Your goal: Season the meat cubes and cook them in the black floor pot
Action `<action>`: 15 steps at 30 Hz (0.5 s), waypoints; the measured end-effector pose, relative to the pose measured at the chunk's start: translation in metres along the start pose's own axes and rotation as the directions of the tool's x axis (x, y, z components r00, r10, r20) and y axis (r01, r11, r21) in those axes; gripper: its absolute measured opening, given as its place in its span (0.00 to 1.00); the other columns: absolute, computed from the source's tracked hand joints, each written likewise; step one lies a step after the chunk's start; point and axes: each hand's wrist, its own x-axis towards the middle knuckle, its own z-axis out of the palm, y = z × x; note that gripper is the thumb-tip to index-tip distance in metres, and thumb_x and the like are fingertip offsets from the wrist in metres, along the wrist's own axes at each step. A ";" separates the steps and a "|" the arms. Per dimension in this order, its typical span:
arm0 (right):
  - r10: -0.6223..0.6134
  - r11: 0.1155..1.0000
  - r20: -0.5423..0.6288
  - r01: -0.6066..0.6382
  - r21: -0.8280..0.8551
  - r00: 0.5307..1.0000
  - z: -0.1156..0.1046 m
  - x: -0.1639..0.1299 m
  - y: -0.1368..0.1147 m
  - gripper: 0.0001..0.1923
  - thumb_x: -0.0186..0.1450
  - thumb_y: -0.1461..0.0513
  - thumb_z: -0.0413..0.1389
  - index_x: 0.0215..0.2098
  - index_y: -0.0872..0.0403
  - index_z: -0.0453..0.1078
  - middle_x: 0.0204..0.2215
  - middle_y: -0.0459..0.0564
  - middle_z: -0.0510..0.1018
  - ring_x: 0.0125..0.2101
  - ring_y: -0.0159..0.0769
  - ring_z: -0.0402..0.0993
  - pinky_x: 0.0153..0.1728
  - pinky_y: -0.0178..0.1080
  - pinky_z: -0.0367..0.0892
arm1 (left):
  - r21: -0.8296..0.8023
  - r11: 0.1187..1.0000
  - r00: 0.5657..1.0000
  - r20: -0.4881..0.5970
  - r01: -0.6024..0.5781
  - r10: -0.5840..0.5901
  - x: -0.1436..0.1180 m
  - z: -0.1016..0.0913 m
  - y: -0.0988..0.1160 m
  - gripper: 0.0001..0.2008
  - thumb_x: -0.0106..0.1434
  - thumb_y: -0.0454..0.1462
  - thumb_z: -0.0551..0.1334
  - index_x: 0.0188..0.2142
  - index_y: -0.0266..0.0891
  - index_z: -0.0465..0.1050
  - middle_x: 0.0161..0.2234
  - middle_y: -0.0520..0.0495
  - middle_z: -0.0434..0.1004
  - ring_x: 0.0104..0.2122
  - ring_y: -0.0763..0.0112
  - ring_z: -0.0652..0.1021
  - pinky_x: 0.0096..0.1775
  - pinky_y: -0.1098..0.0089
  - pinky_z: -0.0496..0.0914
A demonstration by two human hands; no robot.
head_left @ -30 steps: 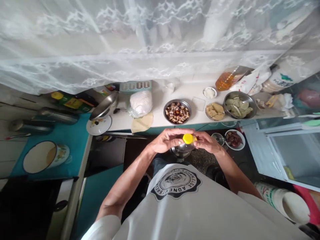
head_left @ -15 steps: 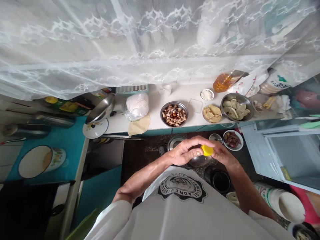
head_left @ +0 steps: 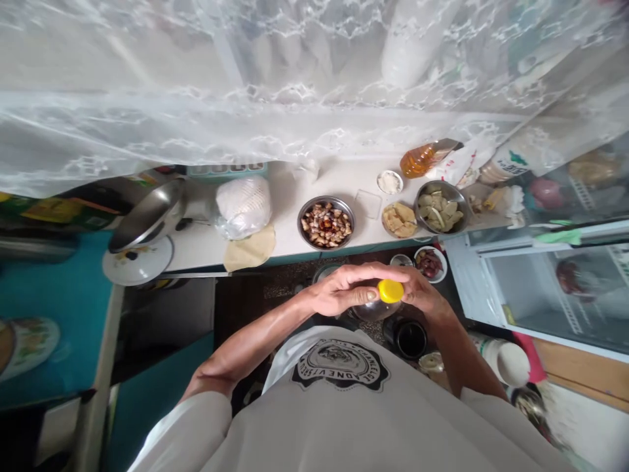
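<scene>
left hand [head_left: 344,294] grip: pinched on yellow cap [head_left: 390,290] | right hand [head_left: 417,292] grip: closed beside cap, touching it

Bright window backlight, dim foreground, warped edges.

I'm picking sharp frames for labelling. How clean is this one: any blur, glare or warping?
Head view: the hands, left hand and right hand, on the yellow cap are fairly sharp; left and lower-right edges smear; counter edge bows from wide-angle warp; curtain is bright, washed out.
</scene>
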 end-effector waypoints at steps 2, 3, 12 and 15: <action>0.011 1.000 -0.041 -0.012 -0.022 0.999 -0.002 -0.001 -0.003 0.44 0.52 0.22 0.69 0.42 0.49 0.82 0.37 0.55 0.82 0.46 0.55 0.80 0.44 0.48 0.76 | -0.016 1.000 0.999 -0.023 -0.027 0.027 0.003 0.002 0.000 0.28 0.79 0.56 0.63 0.70 0.46 0.79 0.65 0.34 0.82 0.67 0.48 0.80 0.69 0.46 0.74; -0.001 1.000 -0.051 -0.001 -0.023 0.999 -0.002 0.000 -0.003 0.44 0.52 0.22 0.69 0.42 0.49 0.82 0.37 0.54 0.81 0.45 0.53 0.79 0.43 0.47 0.76 | -0.016 0.999 0.998 -0.039 -0.041 0.040 0.004 0.003 -0.001 0.28 0.79 0.56 0.64 0.69 0.45 0.79 0.65 0.34 0.82 0.65 0.49 0.81 0.68 0.46 0.74; -0.072 0.993 0.010 0.073 -0.092 0.997 0.003 0.015 0.003 0.34 0.64 0.33 0.70 0.47 0.52 0.79 0.37 0.49 0.77 0.37 0.39 0.70 0.38 0.38 0.67 | 0.057 0.995 0.983 -0.169 0.087 -0.076 0.016 -0.001 -0.018 0.28 0.80 0.57 0.61 0.52 0.35 0.86 0.41 0.39 0.87 0.38 0.65 0.84 0.43 0.64 0.78; -0.096 0.972 -0.070 0.078 -0.223 0.993 -0.005 0.030 0.021 0.32 0.69 0.34 0.66 0.50 0.53 0.78 0.37 0.48 0.77 0.35 0.38 0.68 0.38 0.38 0.66 | 0.330 0.928 0.946 -0.318 0.171 -0.062 0.021 0.001 -0.026 0.24 0.80 0.53 0.62 0.53 0.37 0.87 0.43 0.39 0.87 0.43 0.60 0.83 0.50 0.59 0.78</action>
